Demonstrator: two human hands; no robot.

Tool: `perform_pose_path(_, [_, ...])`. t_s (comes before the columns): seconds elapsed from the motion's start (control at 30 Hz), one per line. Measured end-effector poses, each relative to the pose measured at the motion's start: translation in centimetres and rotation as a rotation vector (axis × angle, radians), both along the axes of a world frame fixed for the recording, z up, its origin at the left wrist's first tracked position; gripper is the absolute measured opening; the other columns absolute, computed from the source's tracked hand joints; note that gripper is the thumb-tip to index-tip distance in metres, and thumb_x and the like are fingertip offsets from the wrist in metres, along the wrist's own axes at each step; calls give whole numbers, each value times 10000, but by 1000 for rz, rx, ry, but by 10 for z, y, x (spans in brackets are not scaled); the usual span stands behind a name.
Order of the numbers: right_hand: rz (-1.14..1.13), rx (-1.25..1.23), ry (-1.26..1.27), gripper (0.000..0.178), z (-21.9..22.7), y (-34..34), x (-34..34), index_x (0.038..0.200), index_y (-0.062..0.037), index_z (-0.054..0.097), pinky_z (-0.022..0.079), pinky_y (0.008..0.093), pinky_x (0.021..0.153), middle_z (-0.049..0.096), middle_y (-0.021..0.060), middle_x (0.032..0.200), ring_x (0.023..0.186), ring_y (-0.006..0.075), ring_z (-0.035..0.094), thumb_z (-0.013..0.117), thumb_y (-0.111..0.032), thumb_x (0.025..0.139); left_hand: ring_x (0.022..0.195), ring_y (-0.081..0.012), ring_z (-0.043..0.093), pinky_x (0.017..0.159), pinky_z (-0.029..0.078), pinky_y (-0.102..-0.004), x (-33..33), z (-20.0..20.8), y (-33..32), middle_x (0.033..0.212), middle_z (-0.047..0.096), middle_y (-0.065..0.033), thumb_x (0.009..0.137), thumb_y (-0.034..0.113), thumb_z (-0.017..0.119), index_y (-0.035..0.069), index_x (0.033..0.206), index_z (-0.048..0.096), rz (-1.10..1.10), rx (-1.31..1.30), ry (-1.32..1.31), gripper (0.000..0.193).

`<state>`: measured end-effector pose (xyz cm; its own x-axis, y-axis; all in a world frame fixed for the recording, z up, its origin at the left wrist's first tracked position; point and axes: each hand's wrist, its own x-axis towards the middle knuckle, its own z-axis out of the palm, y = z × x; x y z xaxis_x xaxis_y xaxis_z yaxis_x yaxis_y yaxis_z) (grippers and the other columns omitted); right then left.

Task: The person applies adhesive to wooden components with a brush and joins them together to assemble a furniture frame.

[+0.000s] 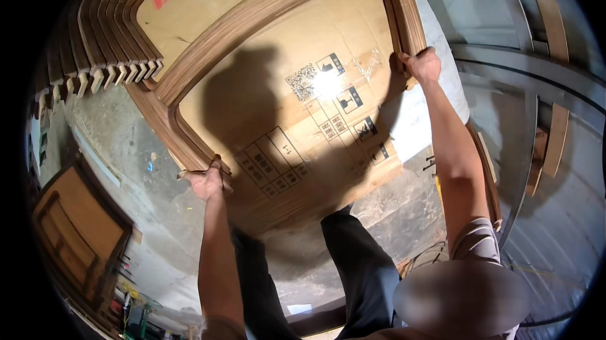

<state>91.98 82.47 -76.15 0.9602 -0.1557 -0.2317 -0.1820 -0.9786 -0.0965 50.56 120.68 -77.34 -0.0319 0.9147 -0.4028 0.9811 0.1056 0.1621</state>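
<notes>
A large curved brown wooden frame [265, 0], shaped like a wide U, lies tilted across a cardboard sheet [252, 113] with printed marks. My left hand [208, 182] is closed round the end of the frame's left leg. At the end of its right leg, my right hand [423, 65] grips in the same way, thumb toward the inside. Both arms are stretched forward. A dark shadow falls over the cardboard between the two legs.
Several similar curved wooden frames [95, 30] stand nested in a row at the far left. A dark-edged wooden panel [82, 232] leans at the lower left. Metal bars [524, 68] and wooden strips [555, 144] are on the right. Cables and tools [136, 311] lie at the lower left.
</notes>
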Motion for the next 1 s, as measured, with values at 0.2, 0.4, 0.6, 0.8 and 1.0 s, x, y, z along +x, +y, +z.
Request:
perform_pose_path(0.2, [-20, 23, 51, 774, -5, -16, -1, 1082, 69, 482, 525, 394, 816, 660, 249, 957, 932, 357, 655, 804, -480, 641, 1016, -371, 613, 908, 474, -402, 11, 0, 0, 1127, 611, -240, 543, 497, 835, 7, 1332, 315, 26, -35, -21, 1064])
perform_pose_path(0.4, [164, 103, -25, 715, 56, -9, -116, 1203, 58, 445, 490, 481, 836, 514, 301, 1186, 1013, 422, 571, 660, -476, 778, 1019, -400, 600, 929, 453, -411, -92, 29, -2, 1106, 616, -253, 758, 451, 701, -25, 1211, 515, -211, 168, -180, 683])
perform_pose_path(0.6, [712, 262, 437, 179, 124, -61, -331, 925, -87, 639, 517, 462, 710, 675, 156, 877, 793, 365, 649, 512, -204, 878, 560, -261, 565, 550, 440, -403, -292, 236, -74, 602, 541, -129, 934, 263, 434, 12, 714, 551, -43, -98, -170, 354])
perform_pose_path(0.8, [619, 353, 827, 226, 259, -137, -396, 947, -51, 660, 547, 384, 690, 683, 157, 805, 694, 263, 686, 599, -243, 844, 502, -281, 505, 517, 442, -436, -442, 390, -216, 562, 519, -154, 965, 379, 414, -17, 695, 556, 429, -86, -7, 500])
perform_pose_path(1.0, [21, 262, 862, 192, 303, -253, -436, 903, -6, 670, 556, 319, 558, 690, 105, 732, 617, 185, 681, 591, -166, 831, 888, -466, 597, 824, 442, -497, -525, 409, -284, 887, 632, -314, 972, 303, 334, -116, 895, 635, 233, -127, 157, 521])
